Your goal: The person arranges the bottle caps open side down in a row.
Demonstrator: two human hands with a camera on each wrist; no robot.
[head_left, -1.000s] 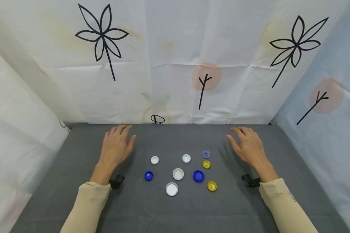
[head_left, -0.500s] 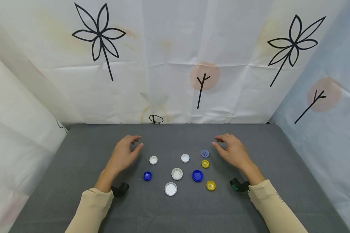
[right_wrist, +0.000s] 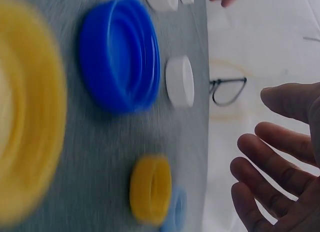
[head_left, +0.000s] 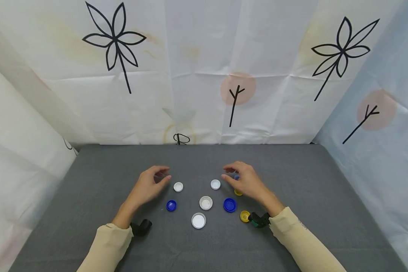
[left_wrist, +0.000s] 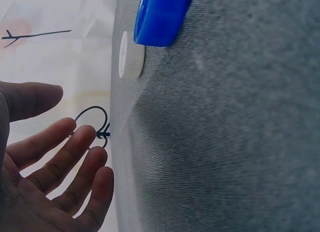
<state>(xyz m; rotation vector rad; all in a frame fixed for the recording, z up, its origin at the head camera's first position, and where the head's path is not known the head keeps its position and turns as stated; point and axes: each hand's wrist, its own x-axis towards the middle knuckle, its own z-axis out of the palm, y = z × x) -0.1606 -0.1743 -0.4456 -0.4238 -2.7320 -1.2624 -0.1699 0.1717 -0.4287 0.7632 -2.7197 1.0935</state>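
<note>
Several bottle caps lie on the grey cloth-covered table. My left hand point(head_left: 149, 185) hovers left of a small white cap point(head_left: 178, 187), thumb and fingers apart and holding nothing. Below that cap sits a small blue cap point(head_left: 171, 205). My right hand point(head_left: 246, 181) is over the right-hand caps, its fingertips close to another white cap point(head_left: 215, 184); nothing is in its grasp. It partly covers a yellow cap point(head_left: 238, 192) and a pale blue cap point(right_wrist: 176, 209). A large blue cap point(head_left: 229, 205) lies just below it.
Two larger white caps, an upper one point(head_left: 206, 203) and a lower one point(head_left: 198, 220), lie mid-table. A second yellow cap point(head_left: 244, 216) is beside the right wrist's black camera point(head_left: 259, 220). White printed cloth point(head_left: 197, 56) hangs behind and at both sides.
Both hands have come inward and nearer over the table. The right hand has travelled left across the pale blue and yellow caps; the left has moved right, close to the small white cap.
</note>
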